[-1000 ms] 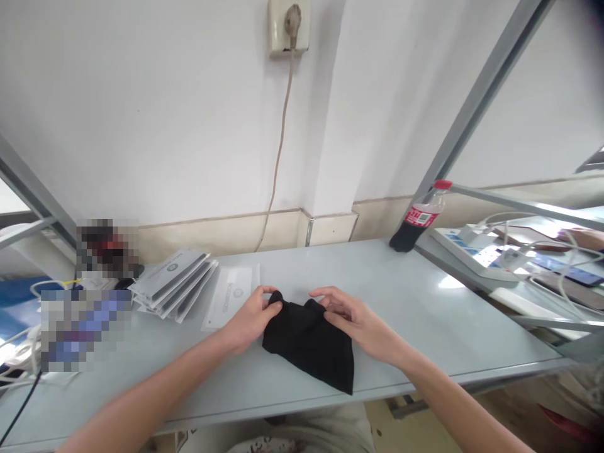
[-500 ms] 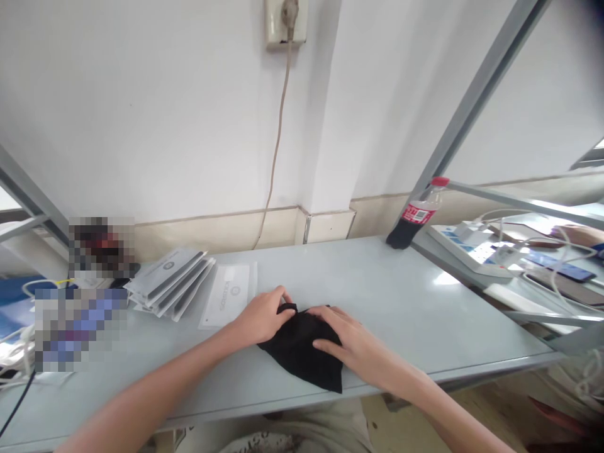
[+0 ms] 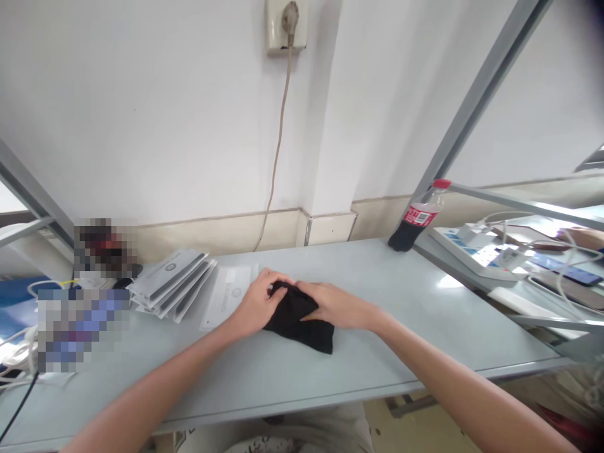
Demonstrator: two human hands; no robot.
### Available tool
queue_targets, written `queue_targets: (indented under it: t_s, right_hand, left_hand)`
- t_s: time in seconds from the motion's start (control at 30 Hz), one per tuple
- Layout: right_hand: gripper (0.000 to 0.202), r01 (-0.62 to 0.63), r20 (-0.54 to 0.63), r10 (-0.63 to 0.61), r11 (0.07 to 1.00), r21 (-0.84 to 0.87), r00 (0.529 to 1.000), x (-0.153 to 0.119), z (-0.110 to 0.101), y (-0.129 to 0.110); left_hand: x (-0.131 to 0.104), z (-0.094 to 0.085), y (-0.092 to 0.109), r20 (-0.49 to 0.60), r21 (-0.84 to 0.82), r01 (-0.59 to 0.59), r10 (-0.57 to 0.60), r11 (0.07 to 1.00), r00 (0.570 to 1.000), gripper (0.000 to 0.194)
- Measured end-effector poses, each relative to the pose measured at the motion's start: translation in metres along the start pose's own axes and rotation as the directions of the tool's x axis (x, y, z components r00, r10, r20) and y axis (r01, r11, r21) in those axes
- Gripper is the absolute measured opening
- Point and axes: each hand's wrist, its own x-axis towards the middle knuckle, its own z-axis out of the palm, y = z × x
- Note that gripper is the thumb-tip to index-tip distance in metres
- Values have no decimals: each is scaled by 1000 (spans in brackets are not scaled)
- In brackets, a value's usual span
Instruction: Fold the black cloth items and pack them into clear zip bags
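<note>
Our left grip (image 3: 261, 303) and right grip (image 3: 337, 304) hold black cloth (image 3: 293, 309), partly covering it and the pale packet (image 3: 229, 294) just leftward.

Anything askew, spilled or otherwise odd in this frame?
Nothing looks spilled or damaged. Pixelated patches hide part of the left side. The packets near them are fanned out askew. The bottle seems to lean, but so does the post beside it, so possibly just lens distortion.
</note>
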Motion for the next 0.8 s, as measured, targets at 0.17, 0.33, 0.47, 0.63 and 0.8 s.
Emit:
queue_targets:
  t_s: [0.17, 0.33, 0.47, 0.63, 0.8]
  right_hand:
    - [12, 43, 36, -55, 961, 274, 998, 26, -30, -12]
    - [42, -78, 264, -73, 850, 521, 962, 46, -30, -20]
    - [49, -72, 218, -86, 777, 626, 972, 57, -5, -19]
    - [47, -69, 117, -24, 678, 732, 993, 61, 13, -10]
    - [31, -117, -69, 405, 417, 901, 912, 67, 14, 10]
  left_hand:
    - [11, -29, 2, 2, -92, 98, -98, 991, 995, 57]
    - [14, -49, -2, 107, -105, 100, -88, 989, 990, 37]
    - [12, -44, -14, -26, 44, 90, -89, 995, 996, 35]
    - [17, -46, -33, -181, -19, 144, -145, 989, 973, 44]
    - [8, -59, -51, -201, 315, 260, -204, 913, 958, 42]
